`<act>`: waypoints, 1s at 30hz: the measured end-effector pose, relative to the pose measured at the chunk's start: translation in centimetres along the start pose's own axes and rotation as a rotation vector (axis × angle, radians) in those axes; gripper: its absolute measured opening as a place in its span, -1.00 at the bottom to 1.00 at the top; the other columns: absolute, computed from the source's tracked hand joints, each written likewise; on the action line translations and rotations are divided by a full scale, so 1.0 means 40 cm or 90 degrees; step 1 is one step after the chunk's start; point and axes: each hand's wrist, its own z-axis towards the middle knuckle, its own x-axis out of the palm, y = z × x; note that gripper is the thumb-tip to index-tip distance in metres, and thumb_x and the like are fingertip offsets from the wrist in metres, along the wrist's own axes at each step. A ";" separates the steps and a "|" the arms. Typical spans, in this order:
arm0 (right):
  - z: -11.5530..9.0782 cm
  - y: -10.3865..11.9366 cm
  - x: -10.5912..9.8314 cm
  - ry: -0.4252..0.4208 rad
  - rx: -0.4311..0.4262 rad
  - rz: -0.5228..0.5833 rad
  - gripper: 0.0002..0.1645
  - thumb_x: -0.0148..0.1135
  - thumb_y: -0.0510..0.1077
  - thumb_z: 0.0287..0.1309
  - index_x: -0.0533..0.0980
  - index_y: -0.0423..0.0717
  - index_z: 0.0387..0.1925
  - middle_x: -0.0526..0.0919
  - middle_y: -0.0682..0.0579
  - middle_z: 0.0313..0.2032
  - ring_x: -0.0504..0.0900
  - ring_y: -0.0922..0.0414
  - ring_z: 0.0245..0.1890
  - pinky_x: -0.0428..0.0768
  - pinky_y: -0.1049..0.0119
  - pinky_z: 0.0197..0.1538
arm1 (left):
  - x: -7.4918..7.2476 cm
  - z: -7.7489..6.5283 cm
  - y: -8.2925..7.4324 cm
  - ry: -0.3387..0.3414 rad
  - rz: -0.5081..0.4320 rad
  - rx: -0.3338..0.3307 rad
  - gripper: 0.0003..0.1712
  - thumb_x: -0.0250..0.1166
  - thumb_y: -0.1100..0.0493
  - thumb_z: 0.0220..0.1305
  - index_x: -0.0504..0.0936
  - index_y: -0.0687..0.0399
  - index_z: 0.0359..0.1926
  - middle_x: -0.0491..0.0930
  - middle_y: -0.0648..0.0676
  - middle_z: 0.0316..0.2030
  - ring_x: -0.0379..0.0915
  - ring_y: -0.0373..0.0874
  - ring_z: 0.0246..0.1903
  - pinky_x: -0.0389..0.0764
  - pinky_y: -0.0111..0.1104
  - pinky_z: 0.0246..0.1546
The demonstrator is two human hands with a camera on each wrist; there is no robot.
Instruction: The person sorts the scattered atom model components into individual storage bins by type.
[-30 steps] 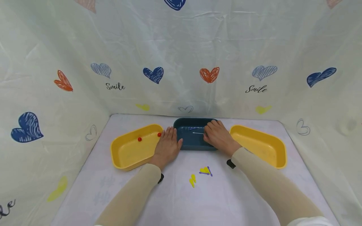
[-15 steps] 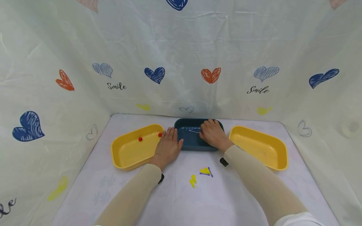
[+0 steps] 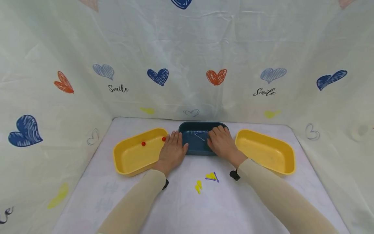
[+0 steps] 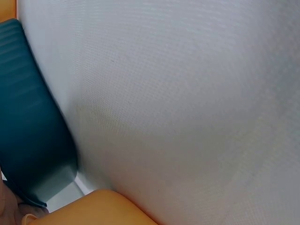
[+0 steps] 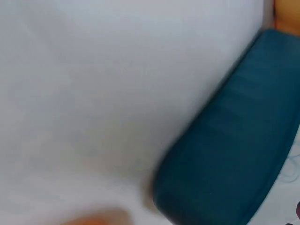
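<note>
My left hand (image 3: 172, 151) lies with fingers straight across the neighbouring rims of the left yellow tray (image 3: 124, 159) and the dark teal tray (image 3: 195, 150). Two small red balls (image 3: 143, 143) are inside that yellow tray, one near my left fingers. My right hand (image 3: 221, 143) reaches over the right part of the teal tray, fingers bent downward. Two thin bluish sticks (image 3: 200, 137) lie in a V to its left, one pointing toward the fingertips. Those fingertips are hidden, so I cannot tell whether they pinch anything. Both wrist views show mainly the teal tray's outer wall (image 5: 229, 136).
A second yellow tray (image 3: 264, 152) stands to the right, partly behind my right forearm. Nearer me on the white table, several small yellow drop-shaped pieces (image 3: 197, 189) lie beside purple sticks (image 3: 216, 177). A heart-printed curtain (image 3: 187, 48) surrounds the table.
My right hand moved slightly left inside the teal tray, then a little back right. The light stick beside it swung round to a slanted position. My left hand has stayed put.
</note>
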 end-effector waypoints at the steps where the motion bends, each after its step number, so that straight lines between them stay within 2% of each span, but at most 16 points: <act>1: -0.009 0.006 -0.007 -0.008 -0.005 0.004 -0.76 0.15 0.02 0.28 0.50 -0.08 -0.23 0.46 0.03 -0.33 0.33 0.01 -0.24 0.30 0.18 -0.20 | 0.000 -0.001 0.001 -0.001 -0.001 -0.001 -0.18 -0.25 -0.27 0.51 -0.04 0.16 0.53 -0.06 0.17 0.54 -0.19 0.03 0.54 -0.15 -0.08 0.54; 6: -0.071 0.040 -0.044 -0.021 -0.040 0.025 -0.75 0.18 0.02 0.25 0.53 -0.06 -0.20 0.51 0.02 -0.30 0.36 0.02 -0.23 0.34 0.18 -0.19 | -0.002 -0.002 0.007 -0.003 -0.004 0.001 -0.18 -0.24 -0.27 0.51 -0.03 0.17 0.53 -0.06 0.17 0.54 -0.18 0.04 0.54 -0.16 -0.08 0.53; 10: -0.138 0.061 -0.062 0.014 -0.057 0.033 -0.74 0.21 0.05 0.23 0.54 -0.02 -0.18 0.52 0.05 -0.28 0.36 0.04 -0.21 0.35 0.20 -0.14 | -0.001 0.004 0.008 -0.006 -0.001 0.010 -0.18 -0.32 -0.28 0.51 -0.03 0.17 0.53 -0.06 0.17 0.54 -0.18 0.04 0.54 -0.15 -0.08 0.53; 14: -0.209 0.079 -0.061 0.030 -0.086 0.034 -0.70 0.29 0.08 0.15 0.54 0.00 -0.17 0.51 0.07 -0.28 0.37 0.05 -0.20 0.36 0.19 -0.11 | -0.003 0.004 0.007 -0.005 0.001 0.013 -0.17 -0.36 -0.29 0.51 -0.03 0.18 0.53 -0.05 0.17 0.54 -0.18 0.03 0.54 -0.16 -0.09 0.54; 19: -0.281 0.103 -0.038 0.042 -0.120 0.070 -0.72 0.34 0.02 0.07 0.54 0.01 -0.21 0.54 0.07 -0.26 0.42 0.06 -0.19 0.37 0.19 -0.11 | -0.005 0.003 0.005 -0.002 -0.014 0.013 -0.17 -0.32 -0.29 0.51 -0.02 0.19 0.52 -0.04 0.18 0.53 -0.18 0.04 0.54 -0.17 -0.09 0.54; 24: -0.315 0.114 -0.017 0.066 -0.123 0.067 -0.71 0.35 0.02 0.06 0.56 -0.01 -0.22 0.56 0.07 -0.25 0.44 0.07 -0.18 0.39 0.18 -0.10 | -0.006 0.004 0.004 0.003 -0.017 0.011 -0.17 -0.35 -0.29 0.51 -0.04 0.18 0.53 -0.06 0.17 0.54 -0.20 0.03 0.54 -0.18 -0.09 0.54; 30: -0.319 0.109 -0.010 0.083 -0.117 0.053 -0.72 0.34 0.02 0.09 0.58 -0.01 -0.19 0.57 0.07 -0.25 0.42 0.08 -0.18 0.38 0.20 -0.10 | -0.006 0.003 0.004 0.005 -0.020 0.009 -0.18 -0.32 -0.28 0.51 -0.03 0.17 0.53 -0.07 0.16 0.54 -0.21 0.03 0.54 -0.18 -0.09 0.54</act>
